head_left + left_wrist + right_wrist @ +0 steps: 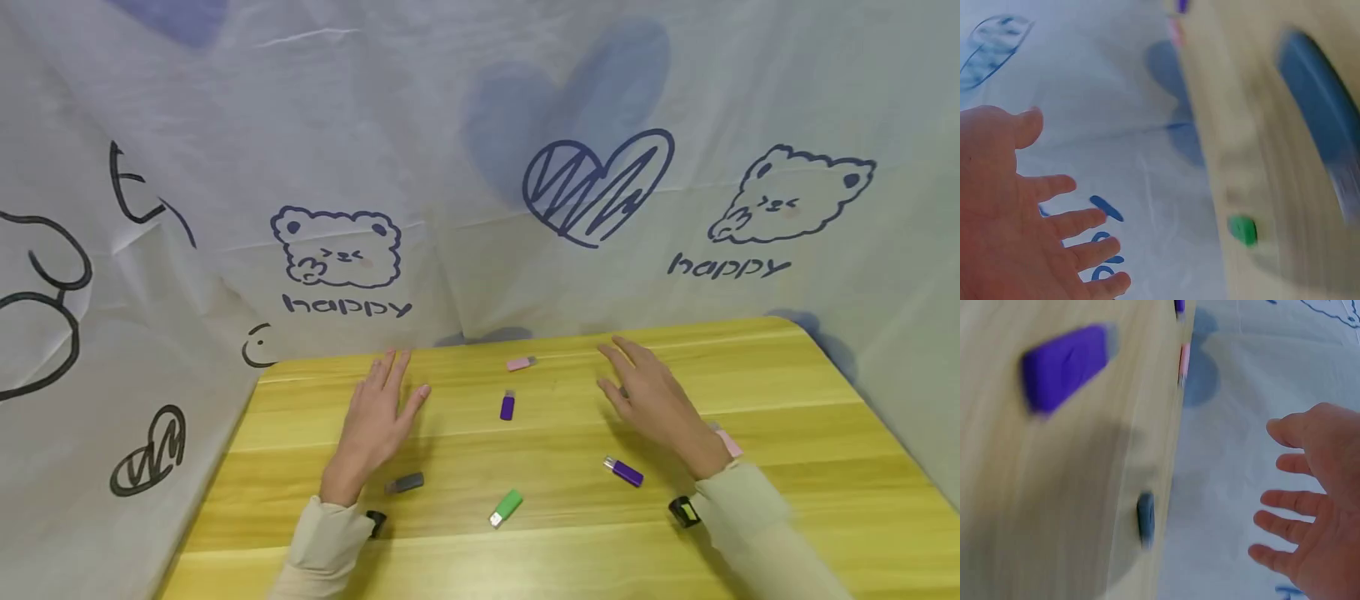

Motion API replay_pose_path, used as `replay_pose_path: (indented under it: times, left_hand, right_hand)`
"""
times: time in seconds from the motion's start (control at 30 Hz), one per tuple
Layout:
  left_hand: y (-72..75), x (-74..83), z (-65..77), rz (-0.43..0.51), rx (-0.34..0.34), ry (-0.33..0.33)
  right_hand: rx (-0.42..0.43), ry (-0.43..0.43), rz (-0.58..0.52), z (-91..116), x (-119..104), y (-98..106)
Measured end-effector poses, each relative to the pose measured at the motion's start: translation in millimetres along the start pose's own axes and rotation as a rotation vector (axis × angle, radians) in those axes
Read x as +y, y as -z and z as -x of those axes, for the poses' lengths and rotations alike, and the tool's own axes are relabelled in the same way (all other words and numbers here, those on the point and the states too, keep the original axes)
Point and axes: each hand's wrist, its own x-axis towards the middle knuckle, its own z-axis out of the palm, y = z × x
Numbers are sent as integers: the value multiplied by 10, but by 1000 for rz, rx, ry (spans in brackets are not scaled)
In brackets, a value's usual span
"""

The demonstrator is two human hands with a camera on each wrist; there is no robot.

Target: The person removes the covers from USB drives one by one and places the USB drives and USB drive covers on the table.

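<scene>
Both hands hover above the table with spread fingers and hold nothing. Near my left hand (375, 421) lies a grey USB flash drive (408, 482), large and blurred in the left wrist view. A green flash drive (1242, 230) also appears there, near the table's far edge. My right hand (652, 400) partly covers a dark flash drive (1146, 519), and its wrist partly hides a pink one (726, 442). A purple flash drive (625, 472) lies left of that wrist. Between the hands lie another purple drive (507, 406), another pink drive (521, 364) and, closer in, a green drive (506, 507).
The wood-grain table (555, 550) has its far edge against a pale cloth backdrop (465, 192) with drawn hearts and bears. Cloth also hangs along the left and right sides. A black strap device (684, 512) sits at the right wrist.
</scene>
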Motion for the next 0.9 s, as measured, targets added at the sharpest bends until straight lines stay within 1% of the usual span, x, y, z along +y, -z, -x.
replay_pose_path:
  times: [0.13, 0.2, 0.27, 0.33, 0.43, 0.5, 0.57, 0.73, 0.9]
  left_hand:
    - [-67, 117, -44, 152, 51, -4]
    - [-117, 151, -70, 226, 74, -10]
    - [-179, 175, -105, 272, 92, -21]
    - [-232, 207, -132, 293, 105, -21]
    - [-286, 254, -165, 288, 127, -2]
    - [-296, 283, -181, 283, 137, 9]
    - [-313, 303, -205, 286, 144, 6]
    - [-374, 345, -231, 343, 111, -9]
    - [-433, 351, -202, 432, 92, 12]
  right_hand:
    - [-32, 43, -68, -192, -116, -156]
    - [-48, 69, -83, -293, -178, -238]
    - [-63, 94, -84, -396, -237, -319]
    - [-83, 118, -71, -487, -285, -389]
    - [-122, 148, -61, -613, -332, -499]
    - [-149, 158, -73, -688, -358, -571]
    - [-170, 164, -94, -752, -372, -644]
    - [-204, 153, -125, -881, -373, -827]
    - [-220, 170, -128, -987, -388, -1002]
